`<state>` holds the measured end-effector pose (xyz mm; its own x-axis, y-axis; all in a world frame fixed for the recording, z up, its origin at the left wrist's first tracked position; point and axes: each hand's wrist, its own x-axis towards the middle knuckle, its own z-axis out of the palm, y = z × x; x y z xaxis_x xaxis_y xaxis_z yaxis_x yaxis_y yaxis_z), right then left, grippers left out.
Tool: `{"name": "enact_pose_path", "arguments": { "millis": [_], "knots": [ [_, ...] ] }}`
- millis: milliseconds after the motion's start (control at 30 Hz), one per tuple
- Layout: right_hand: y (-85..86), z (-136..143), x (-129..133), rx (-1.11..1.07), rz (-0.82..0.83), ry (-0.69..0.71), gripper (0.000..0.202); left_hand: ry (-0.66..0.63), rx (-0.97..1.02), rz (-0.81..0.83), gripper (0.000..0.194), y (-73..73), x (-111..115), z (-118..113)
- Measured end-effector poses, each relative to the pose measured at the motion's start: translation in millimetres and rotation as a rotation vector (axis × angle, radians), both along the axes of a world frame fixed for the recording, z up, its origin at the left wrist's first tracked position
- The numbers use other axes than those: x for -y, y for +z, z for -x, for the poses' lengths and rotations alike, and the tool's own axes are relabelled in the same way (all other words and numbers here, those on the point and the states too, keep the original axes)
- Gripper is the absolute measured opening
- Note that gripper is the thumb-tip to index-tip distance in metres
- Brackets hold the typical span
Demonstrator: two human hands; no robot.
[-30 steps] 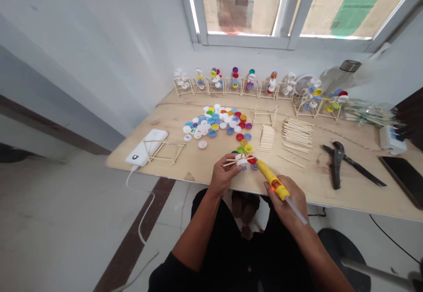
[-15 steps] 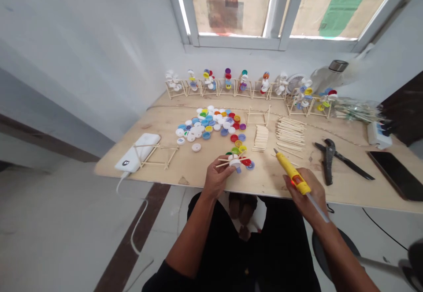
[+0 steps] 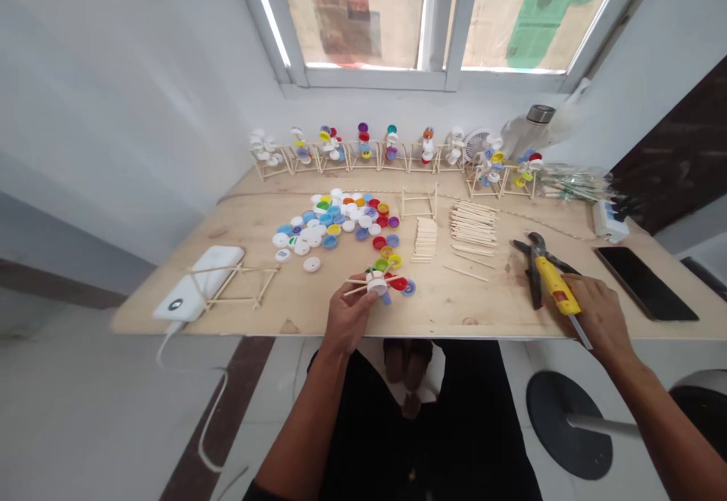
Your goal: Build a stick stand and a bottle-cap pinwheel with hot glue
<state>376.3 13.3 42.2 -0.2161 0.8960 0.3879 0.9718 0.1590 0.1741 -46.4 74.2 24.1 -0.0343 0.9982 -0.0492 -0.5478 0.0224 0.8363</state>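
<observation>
Between the fingers of my left hand (image 3: 347, 318) is a small wheel of sticks and bottle caps (image 3: 376, 283), with a white cap at its middle and a red cap on one stick. It is held low over the front of the table. My right hand (image 3: 594, 312) is around a yellow glue gun (image 3: 556, 285), whose nozzle points up and left, over the black pliers (image 3: 534, 270). A clear glue stick juts from the gun's back end. Loose bottle caps (image 3: 335, 221) in many colours lie beyond my left hand.
Short sticks (image 3: 425, 239) and longer sticks (image 3: 473, 222) lie in piles mid-table. Stick frames with cap wheels (image 3: 363, 145) line the wall. A bare stick frame (image 3: 419, 202) stands behind the piles. A power bank (image 3: 200, 283) is left; a phone (image 3: 646, 281) lies right.
My right hand has carried the glue gun rightward, from beside the stick piles to over the pliers. My left hand still holds the cap wheel. The view has shifted to the right.
</observation>
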Motion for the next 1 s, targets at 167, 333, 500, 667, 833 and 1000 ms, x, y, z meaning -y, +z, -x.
{"name": "enact_pose_path", "arguments": {
  "millis": [167,333,500,667,833,1000],
  "knots": [
    [-1.2,-7.3,-7.9,0.040,0.047,-0.030,0.029,0.010,0.022,0.005,0.033,-1.5,-0.7,-0.7],
    [-1.1,-17.6,-13.7,0.020,0.136,0.040,0.032,-0.005,0.059,-0.003,0.035,-1.8,-0.9,-1.7],
    [4.4,-26.6,-10.7,-0.011,0.124,0.113,0.047,-0.006,0.092,-0.004,0.035,-3.8,-1.4,-1.2],
    [36.2,3.1,-5.8,-0.104,-0.095,-0.026,0.041,-0.020,0.127,-0.008,0.036,-4.4,-2.1,-0.5],
    [41.4,92.3,-17.4,-0.481,0.001,0.103,0.027,-0.024,0.126,-0.019,0.028,-1.7,-2.5,-0.7],
    [15.5,180.1,-41.4,-0.543,0.235,0.372,0.028,-0.022,0.152,-0.032,0.027,0.2,-2.2,-1.3]
  ]
}}
